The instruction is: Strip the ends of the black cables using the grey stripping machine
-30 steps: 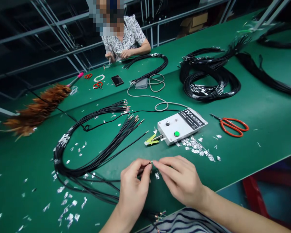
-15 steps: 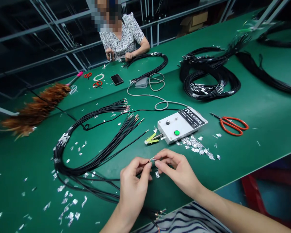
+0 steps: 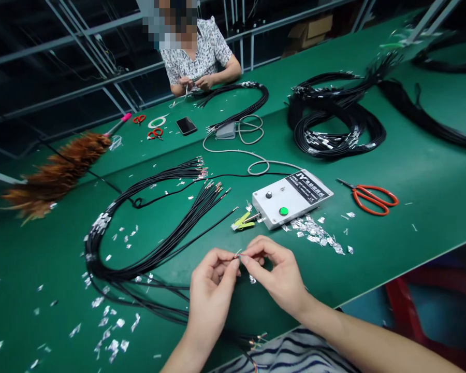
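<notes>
My left hand [image 3: 213, 287] pinches a black cable close to its stripped end. From between the fingertips sticks a short bit of thin coloured wires [image 3: 237, 254]. Thumb and forefinger of my right hand [image 3: 274, 269] are closed on these wires, so both hands meet over the near part of the table. Past my left hand runs a bundle of black cables [image 3: 93, 254], curved in a U, with bare copper-coloured ends. Just beyond the hands lies a white box [image 3: 279, 199] with a green button, a knob and a yellow-green clip [image 3: 243, 223] at its front.
Orange-handled scissors [image 3: 375, 199] lie right of the box, beside a pile of foil scraps [image 3: 318, 235]. Coiled black cables [image 3: 337, 129] rest farther back. A brown feather duster [image 3: 58, 168] and a phone [image 3: 186, 125] are at left. A co-worker [image 3: 202, 57] sits across the green table.
My right fingers have shifted slightly left, closing onto the wires at my left fingertips. Across the table, the co-worker's hands have come together.
</notes>
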The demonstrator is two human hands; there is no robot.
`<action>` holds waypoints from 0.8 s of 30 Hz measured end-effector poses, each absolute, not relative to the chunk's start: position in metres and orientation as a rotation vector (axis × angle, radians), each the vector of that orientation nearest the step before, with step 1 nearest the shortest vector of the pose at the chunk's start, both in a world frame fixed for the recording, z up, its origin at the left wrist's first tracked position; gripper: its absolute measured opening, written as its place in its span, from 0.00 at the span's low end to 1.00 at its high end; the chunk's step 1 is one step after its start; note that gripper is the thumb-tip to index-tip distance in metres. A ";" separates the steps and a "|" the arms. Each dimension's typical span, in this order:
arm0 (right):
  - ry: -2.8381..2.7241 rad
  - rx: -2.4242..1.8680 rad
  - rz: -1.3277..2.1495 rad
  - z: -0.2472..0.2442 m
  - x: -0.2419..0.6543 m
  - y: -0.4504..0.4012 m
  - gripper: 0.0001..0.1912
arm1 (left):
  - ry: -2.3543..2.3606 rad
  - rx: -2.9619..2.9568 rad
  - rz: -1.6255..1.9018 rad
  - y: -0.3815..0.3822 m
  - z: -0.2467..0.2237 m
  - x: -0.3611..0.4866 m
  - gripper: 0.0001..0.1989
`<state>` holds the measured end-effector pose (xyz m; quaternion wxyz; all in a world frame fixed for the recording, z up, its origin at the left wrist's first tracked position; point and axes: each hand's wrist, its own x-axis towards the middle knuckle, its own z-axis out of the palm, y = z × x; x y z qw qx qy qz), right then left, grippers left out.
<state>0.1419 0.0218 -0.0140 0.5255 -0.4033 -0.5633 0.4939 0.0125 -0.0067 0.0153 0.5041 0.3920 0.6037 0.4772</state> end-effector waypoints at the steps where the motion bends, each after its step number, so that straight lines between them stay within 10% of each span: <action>1: -1.335 -0.964 1.227 -0.014 0.142 0.022 0.06 | 1.435 0.959 1.140 -0.006 0.016 0.012 0.13; 24: -0.779 -0.993 1.964 -0.017 0.133 0.020 0.12 | 1.276 0.826 1.092 -0.005 0.016 0.007 0.18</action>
